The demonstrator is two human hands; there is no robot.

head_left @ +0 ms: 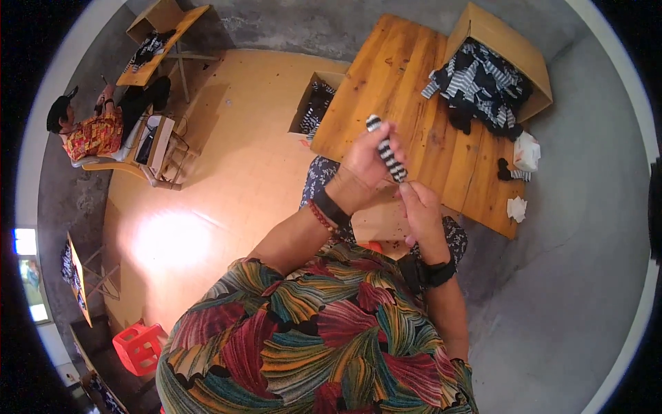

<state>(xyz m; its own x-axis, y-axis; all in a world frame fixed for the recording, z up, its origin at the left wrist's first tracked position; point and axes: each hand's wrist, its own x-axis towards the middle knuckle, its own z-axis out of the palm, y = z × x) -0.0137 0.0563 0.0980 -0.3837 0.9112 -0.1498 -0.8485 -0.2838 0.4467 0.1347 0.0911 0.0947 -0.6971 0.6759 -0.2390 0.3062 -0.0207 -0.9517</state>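
A small black-and-white striped knit piece (pixel 394 166), tube-shaped, is held up in front of my body near the table edge. It slants from upper left to lower right. My left hand (pixel 367 157) is closed around its upper part, and its tip sticks out above the fingers. At the lower end, my right hand (pixel 421 207) has thumb and fingers pinched together. Whether that pinch grips the knit itself or something thin at its end cannot be made out.
On the wooden table (pixel 386 76), a tipped cardboard box (pixel 503 38) spills striped knit pieces (pixel 479 83). Beside them are a white packet (pixel 527 152), a dark striped piece (pixel 514 172) and a crumpled tissue (pixel 516 208). Another box (pixel 301 103) stands left. A person (pixel 96 134) sits far left; a red stool (pixel 138 348) is behind.
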